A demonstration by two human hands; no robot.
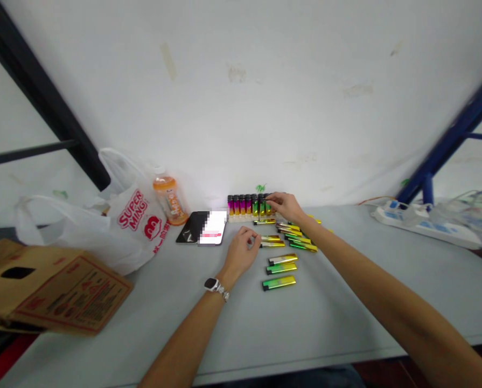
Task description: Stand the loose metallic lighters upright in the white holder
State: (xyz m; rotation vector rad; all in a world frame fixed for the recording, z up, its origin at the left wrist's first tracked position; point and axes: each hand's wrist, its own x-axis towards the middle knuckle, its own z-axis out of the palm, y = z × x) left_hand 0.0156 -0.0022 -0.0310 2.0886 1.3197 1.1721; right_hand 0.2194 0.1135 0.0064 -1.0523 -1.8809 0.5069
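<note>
A pale tray (241, 217) at the back of the grey table (346, 302) holds a row of upright lighters (246, 205), pink and green with black caps. My right hand (286, 206) reaches to the right end of that row, fingers pinched on an upright green lighter (267, 205). My left hand (244, 249), with a watch on the wrist, rests curled on the table and touches a lying lighter (271, 244). Several more yellow-green lighters (281, 268) lie loose on the table between and in front of my hands.
A phone (204, 228) with a lit screen lies left of the tray. Further left stand an orange drink bottle (170, 201), a white plastic bag (115, 226) and a cardboard box (50, 288). A white power strip (418, 223) lies at the right.
</note>
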